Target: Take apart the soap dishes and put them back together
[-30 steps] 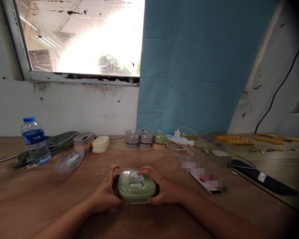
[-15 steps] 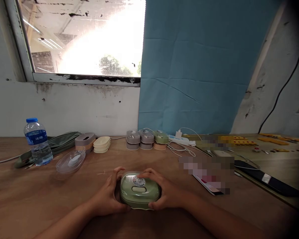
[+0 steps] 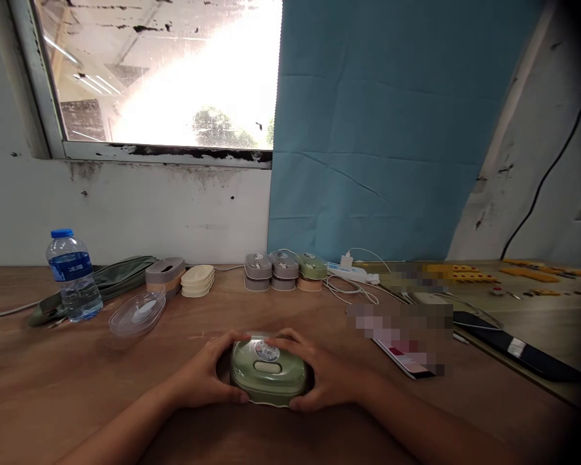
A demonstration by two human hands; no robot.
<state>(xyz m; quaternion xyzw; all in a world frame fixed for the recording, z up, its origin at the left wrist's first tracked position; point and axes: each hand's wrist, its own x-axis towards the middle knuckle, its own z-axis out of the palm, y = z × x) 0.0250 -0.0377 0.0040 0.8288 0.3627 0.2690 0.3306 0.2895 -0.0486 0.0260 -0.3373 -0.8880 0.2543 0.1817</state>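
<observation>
I have my left hand [image 3: 207, 374] and right hand [image 3: 330, 373] curved around opposite ends of a glossy green, rounded-oblong plastic box [image 3: 269, 382], both gripping it. It sits centrally on the brown wooden table [image 3: 87, 387], well apart from three two-tiered oval boxes [image 3: 284, 266].

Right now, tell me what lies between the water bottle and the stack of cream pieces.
The head view shows part of a green bag, a grey-and-peach box and, nearer the person, a clear plastic piece between them.
</observation>
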